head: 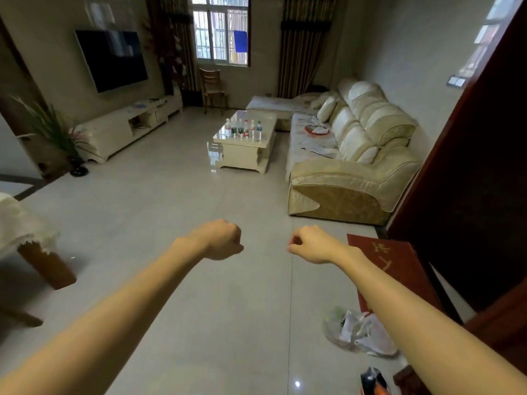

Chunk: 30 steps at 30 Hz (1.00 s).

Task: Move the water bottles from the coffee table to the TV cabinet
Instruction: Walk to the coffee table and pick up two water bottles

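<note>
**Both fists empty, bottles across the room**

Your left hand point(219, 239) and right hand point(309, 245) reach out in front of you over the grey tiled floor point(171, 223). They are a little apart, each curled into a fist with nothing in it. The clear plastic water bottles point(244, 129) stand clustered at 12 o'clock on the glossy cream coffee table point(266, 121), well out of reach. Walk up first, then uncurl your fingers and take one bottle per hand, low on the body. The long cream TV cabinet point(125, 125) sits at 10 o'clock, so come at the surface from its 9 o'clock side.
</note>
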Each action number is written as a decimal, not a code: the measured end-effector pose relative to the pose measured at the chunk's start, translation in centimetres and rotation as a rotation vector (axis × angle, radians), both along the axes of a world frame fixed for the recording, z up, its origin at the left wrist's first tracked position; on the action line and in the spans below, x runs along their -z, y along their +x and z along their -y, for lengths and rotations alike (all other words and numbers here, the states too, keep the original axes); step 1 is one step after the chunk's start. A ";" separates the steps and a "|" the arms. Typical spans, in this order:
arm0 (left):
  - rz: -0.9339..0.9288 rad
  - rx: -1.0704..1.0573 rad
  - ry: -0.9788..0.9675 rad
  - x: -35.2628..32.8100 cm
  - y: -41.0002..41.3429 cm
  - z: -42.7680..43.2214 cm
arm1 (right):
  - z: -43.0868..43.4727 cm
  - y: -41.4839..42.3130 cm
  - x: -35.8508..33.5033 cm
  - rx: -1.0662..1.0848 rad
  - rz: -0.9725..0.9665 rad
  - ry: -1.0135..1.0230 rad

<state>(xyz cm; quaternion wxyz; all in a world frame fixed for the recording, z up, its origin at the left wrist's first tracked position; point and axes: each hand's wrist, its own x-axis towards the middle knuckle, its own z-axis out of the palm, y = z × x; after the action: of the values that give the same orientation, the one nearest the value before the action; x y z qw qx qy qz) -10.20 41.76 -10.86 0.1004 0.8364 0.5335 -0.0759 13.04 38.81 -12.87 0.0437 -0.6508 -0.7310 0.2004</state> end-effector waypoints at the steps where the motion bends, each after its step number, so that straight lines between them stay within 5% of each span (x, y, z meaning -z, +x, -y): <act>1: 0.000 0.001 0.005 0.1 0.2 -1.4 | -1.5 0.4 0.3 -0.002 -0.006 0.006; 30: 0.061 -0.094 -0.040 4.9 -5.0 -41.5 | -44.3 -2.1 4.0 -0.057 0.009 -0.026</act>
<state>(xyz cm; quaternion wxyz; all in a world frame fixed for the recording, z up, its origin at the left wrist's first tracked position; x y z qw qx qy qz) -15.19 83.23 -15.79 0.1368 0.8101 0.5673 -0.0565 10.97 83.13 -16.89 0.0262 -0.6310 -0.7468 0.2083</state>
